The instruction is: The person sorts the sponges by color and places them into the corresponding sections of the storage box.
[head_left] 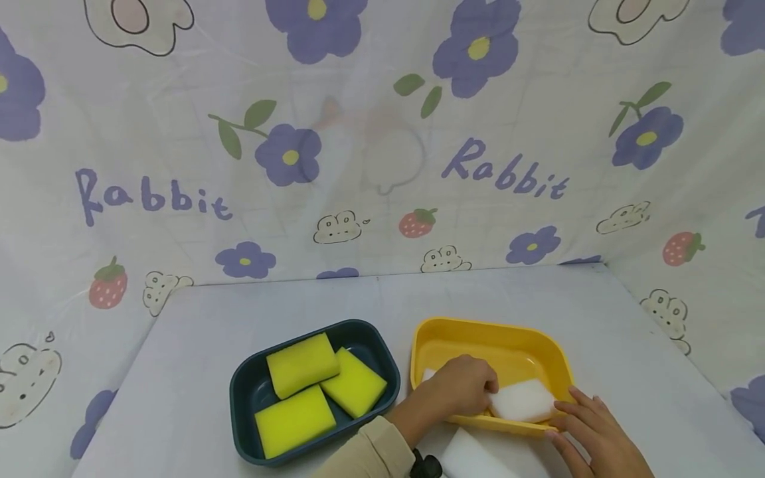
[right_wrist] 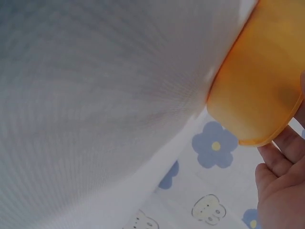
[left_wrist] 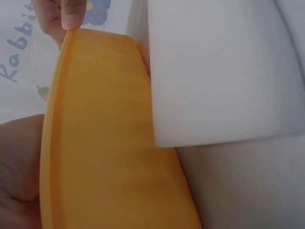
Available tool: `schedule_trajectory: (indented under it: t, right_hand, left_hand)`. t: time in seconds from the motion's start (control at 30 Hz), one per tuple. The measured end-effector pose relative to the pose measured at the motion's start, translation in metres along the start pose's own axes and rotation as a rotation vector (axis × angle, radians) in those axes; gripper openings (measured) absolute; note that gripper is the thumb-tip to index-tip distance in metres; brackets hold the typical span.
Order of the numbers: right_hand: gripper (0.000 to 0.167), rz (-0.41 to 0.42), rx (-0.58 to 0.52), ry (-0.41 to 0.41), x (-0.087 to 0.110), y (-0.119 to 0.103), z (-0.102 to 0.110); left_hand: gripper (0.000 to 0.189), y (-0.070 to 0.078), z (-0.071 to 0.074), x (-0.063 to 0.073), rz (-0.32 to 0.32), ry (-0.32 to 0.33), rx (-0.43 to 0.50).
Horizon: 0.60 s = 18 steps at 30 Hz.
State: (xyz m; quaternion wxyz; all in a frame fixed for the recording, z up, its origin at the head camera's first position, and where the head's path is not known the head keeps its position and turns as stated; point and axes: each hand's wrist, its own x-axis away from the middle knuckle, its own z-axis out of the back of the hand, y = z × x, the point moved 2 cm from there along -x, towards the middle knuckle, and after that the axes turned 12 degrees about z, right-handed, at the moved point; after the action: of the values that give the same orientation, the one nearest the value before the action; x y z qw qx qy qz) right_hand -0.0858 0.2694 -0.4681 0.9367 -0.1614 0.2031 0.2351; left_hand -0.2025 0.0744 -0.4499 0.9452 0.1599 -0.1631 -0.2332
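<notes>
A yellow tray (head_left: 490, 325) sits right of centre in the head view. Inside it lies a white sponge (head_left: 526, 400), and a sliver of white shows by the tray's left wall, mostly covered by my wrist. My left hand (head_left: 463, 386) reaches in over the front rim, fingers curled at the sponge's left edge; its fingertips are partly hidden. At the front right corner my right hand (head_left: 597, 435) grips the rim, fingers over the top and thumb outside. The left wrist view shows a thumb (left_wrist: 72, 19) pressed on that rim. Another white sponge (head_left: 475, 458) lies in front of the tray.
To the left stands a dark green tray (head_left: 239, 398) with three yellow sponges (head_left: 295, 421) in it. Both trays rest on a white table (head_left: 197, 318). Behind hangs a white curtain (head_left: 370, 79) printed with purple flowers and rabbits.
</notes>
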Motion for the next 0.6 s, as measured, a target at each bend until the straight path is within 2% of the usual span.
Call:
schedule_trajectory:
  t: [0.13,0.27,0.4,0.6]
  right_hand:
    - [0.012,-0.048,-0.001,-0.026,-0.002,0.000,0.002]
    - [0.012,-0.074,0.010,-0.034,-0.003,-0.001,0.002]
    - [0.014,-0.037,0.014,0.004,-0.002,-0.001,0.001]
    - [0.016,0.002,0.007,0.028,-0.001,0.000,0.001]
  left_hand:
    - [0.012,-0.001,0.000,0.001,0.016,-0.011,0.019]
    - [0.010,-0.004,0.000,0.002,0.003,0.013,0.044]
    - [0.009,-0.006,0.001,0.005,-0.026,0.025,0.075]
    - [0.011,-0.008,0.005,0.011,-0.046,-0.002,0.107]
